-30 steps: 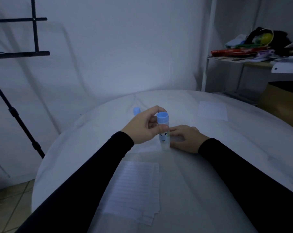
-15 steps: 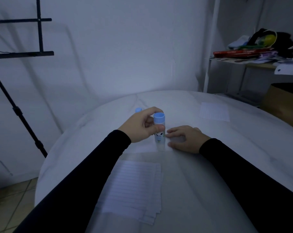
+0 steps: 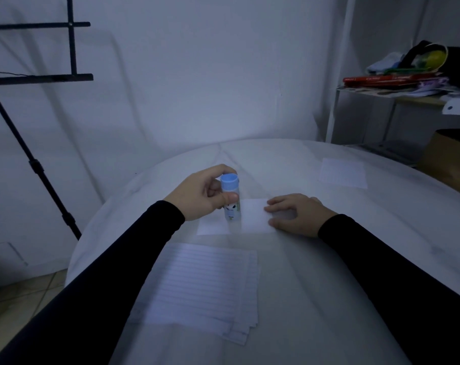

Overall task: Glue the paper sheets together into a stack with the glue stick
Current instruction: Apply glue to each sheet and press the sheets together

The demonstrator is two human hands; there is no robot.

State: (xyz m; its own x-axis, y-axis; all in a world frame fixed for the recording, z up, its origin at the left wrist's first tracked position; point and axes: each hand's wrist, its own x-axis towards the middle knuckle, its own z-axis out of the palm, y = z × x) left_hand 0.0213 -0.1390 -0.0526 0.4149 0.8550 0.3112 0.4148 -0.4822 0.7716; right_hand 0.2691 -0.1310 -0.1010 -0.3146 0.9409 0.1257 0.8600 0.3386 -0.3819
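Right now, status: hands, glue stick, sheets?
Left hand grips glue stick, upright on sheet. Right hand presses sheet flat. Lined stack nearer, untouched. Nothing in the way.

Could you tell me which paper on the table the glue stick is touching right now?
The blank sheet under the right hand; the lined stack and far sheet lie untouched.

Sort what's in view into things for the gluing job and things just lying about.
For the job:
glue stick, held by left hand
sheet under right hand
lined paper pile
far sheet

Lying about:
black stand
shelf clutter
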